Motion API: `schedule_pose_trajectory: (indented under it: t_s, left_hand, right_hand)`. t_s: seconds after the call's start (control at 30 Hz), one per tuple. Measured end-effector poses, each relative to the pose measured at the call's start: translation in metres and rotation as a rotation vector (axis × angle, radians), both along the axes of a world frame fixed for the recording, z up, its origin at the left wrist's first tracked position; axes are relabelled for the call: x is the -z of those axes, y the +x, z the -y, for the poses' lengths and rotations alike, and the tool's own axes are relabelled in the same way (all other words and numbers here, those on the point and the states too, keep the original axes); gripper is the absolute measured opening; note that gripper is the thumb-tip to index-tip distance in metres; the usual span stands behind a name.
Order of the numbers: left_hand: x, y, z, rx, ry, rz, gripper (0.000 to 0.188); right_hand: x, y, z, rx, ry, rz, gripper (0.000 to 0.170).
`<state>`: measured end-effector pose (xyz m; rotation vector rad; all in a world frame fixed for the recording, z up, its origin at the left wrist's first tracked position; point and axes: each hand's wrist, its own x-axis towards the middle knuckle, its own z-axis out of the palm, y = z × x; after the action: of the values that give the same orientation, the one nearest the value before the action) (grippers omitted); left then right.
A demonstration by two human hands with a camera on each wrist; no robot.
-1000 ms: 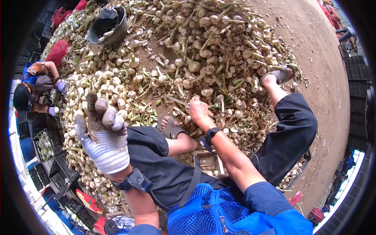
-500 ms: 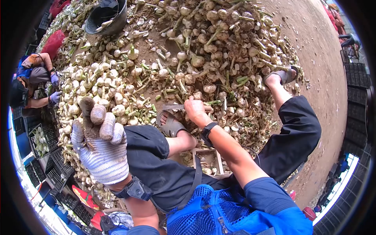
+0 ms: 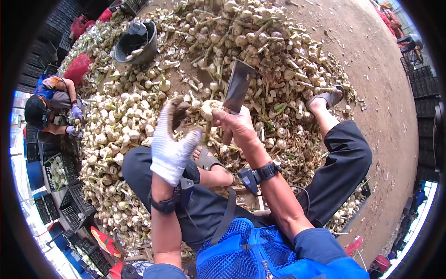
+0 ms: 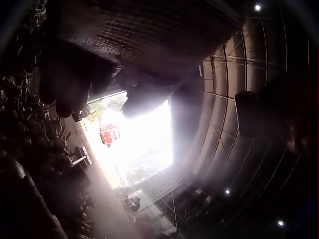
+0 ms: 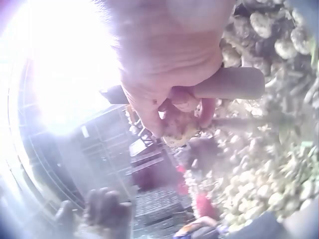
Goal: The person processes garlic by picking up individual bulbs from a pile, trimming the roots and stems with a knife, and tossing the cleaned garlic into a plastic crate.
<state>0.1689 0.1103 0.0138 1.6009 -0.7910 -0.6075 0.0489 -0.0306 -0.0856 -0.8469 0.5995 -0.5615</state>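
In the head view my bare right hand (image 3: pixel 237 125) grips the handle of a broad-bladed knife (image 3: pixel 239 86), its blade pointing up and away. Thumb and fingers of the same hand pinch a garlic bulb (image 3: pixel 212 109), left of the blade. The right wrist view shows the knife's handle (image 5: pixel 232 83) in the palm and the bulb (image 5: pixel 180 133) between the fingertips. My gloved left hand (image 3: pixel 174 144) is just left of the bulb, empty, thumb and fingers apart and slightly bent; a gap separates it from the bulb.
Garlic heaps (image 3: pixel 121 125) spread ahead and left. A black bucket (image 3: pixel 141 53) stands at the upper left, and another person (image 3: pixel 53 107) crouches at the far left. Dark crates (image 3: pixel 72 207) line the left side. My sandalled feet flank loose garlic and stalks.
My right hand has lifted off the pile, with the blade swung from pointing left to pointing up and a bulb now visible in its fingers. My left hand has moved right and up towards it.
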Motion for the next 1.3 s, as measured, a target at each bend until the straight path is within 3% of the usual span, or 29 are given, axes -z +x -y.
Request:
schedule_pose_trajectory:
  t_s: [0.13,0.23,0.3,0.33,0.37,0.4,0.5,0.63,0.77,0.83,0.9,1.0,1.2,1.3]
  left_hand:
    - [0.013,-0.008,0.018,0.063,0.142,0.149,0.083]
    - [0.005,-0.022,0.030,0.223,-0.030,-0.229,0.071]
    - [-0.009,-0.033,0.034,0.269,-0.061,-0.304,0.071]
    - [-0.015,-0.038,0.035,0.298,-0.091,-0.393,0.072]
    - [-0.016,-0.040,0.036,0.313,-0.092,-0.383,0.072]
    - [-0.011,-0.040,0.037,0.299,-0.085,-0.320,0.070]
    - [-0.003,-0.045,0.041,0.281,-0.072,-0.268,0.067]
    - [0.010,-0.038,0.046,0.417,0.004,-0.033,0.067]
    - [0.014,-0.048,0.041,0.325,-0.047,-0.090,0.073]
    - [0.014,-0.047,0.037,0.319,-0.032,-0.178,0.058]
    - [0.022,-0.035,0.039,0.486,-0.008,0.737,0.020]
    - [0.024,-0.036,0.037,0.485,0.044,0.622,0.023]
    - [0.023,-0.049,0.041,0.334,-0.016,0.175,0.031]
    - [0.011,-0.061,0.041,0.277,0.189,0.247,0.038]
  right_hand:
    - [-0.059,-0.020,-0.003,-0.049,-0.038,0.097,0.024]
    - [-0.089,-0.035,-0.007,-0.040,0.002,0.074,0.022]
    - [-0.102,-0.050,-0.006,-0.024,-0.021,0.068,0.022]
    - [-0.111,-0.057,-0.006,0.014,-0.168,0.008,0.022]
    - [-0.117,-0.064,-0.005,0.054,-0.313,-0.056,0.022]
    - [-0.084,-0.066,0.005,0.099,-0.607,-0.082,0.022]
    - [-0.092,-0.083,0.012,0.239,-1.157,-0.233,0.017]
    - [-0.094,-0.089,0.006,0.249,-1.466,-0.426,0.025]
    - [-0.088,-0.090,-0.003,0.185,-1.482,-0.461,0.023]
    - [-0.078,-0.085,-0.006,0.194,-1.476,-0.482,0.021]
    - [-0.055,-0.073,-0.011,0.258,-1.438,-0.449,0.019]
    - [-0.041,-0.068,-0.015,0.280,-1.396,-0.411,0.020]
    - [-0.024,-0.064,-0.015,0.397,-1.355,-0.400,0.028]
    - [0.008,-0.068,0.000,0.511,-1.359,-0.544,0.026]
